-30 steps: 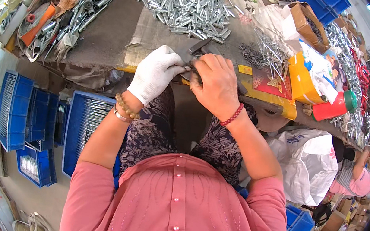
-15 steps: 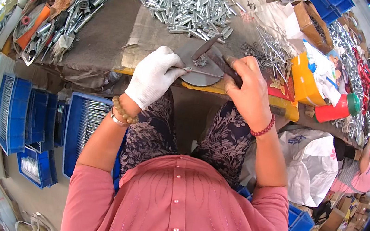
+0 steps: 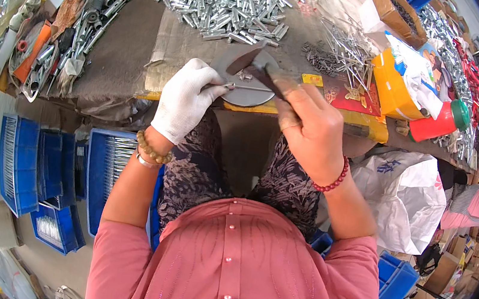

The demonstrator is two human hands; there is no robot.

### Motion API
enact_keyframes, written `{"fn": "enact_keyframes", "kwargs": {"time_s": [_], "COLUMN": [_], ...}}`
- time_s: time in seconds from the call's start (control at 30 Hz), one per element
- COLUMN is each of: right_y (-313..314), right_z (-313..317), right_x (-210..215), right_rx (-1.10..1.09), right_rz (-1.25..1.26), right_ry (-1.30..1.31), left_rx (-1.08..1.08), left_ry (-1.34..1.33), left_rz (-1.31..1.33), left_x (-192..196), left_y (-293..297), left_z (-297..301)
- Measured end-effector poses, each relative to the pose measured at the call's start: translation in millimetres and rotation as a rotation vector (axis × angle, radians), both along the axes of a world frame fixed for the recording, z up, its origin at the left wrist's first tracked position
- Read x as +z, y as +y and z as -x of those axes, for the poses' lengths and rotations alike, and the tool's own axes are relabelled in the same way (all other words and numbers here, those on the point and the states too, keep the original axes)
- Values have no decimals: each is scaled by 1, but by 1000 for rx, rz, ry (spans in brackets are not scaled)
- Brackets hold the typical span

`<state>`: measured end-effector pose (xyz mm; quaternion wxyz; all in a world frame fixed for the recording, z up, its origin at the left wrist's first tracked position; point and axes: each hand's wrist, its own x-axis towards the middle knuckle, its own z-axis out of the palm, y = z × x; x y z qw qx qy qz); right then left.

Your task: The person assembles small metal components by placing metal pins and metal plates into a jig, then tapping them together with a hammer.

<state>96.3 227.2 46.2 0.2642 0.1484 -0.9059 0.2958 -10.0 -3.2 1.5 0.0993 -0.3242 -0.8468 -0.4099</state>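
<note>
Hammer blurred; handle (inside right grip) partly hidden.

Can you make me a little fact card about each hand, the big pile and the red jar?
Left hand: white glove, holding a thin metal rod over a round plate
Right hand: bare, gripping a hammer
Pile: short silvery metal pieces, beyond the plate
Red jar: green lid, lying tilted at right

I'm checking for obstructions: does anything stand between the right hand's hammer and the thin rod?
Nothing visible blocks the way from the hammer, in the right hand, to the thin rod, held by the left hand. Small metal pieces lie on the round plate just beyond the rod.
</note>
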Motion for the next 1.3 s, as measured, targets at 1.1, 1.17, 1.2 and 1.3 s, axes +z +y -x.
{"fn": "enact_keyframes", "kwargs": {"time_s": [1.1, 1.17, 1.2, 1.3], "right_y": [-6, -5, -5, -3], "right_z": [-9, -12, -8, -8], "right_x": [9, -2, -22, -13], "right_rx": [-54, -39, -25, 22], "right_rz": [80, -251, -169, -129], "right_ry": [94, -85, -56, -90], "left_rx": [4, -9, -13, 14], "left_ry": [-53, -32, -30, -69], "left_rz": [24, 14, 12, -8], "left_x": [5, 0, -1, -2], "left_y": [-2, -2, -3, -5], "left_z": [1, 4, 4, 5]}}
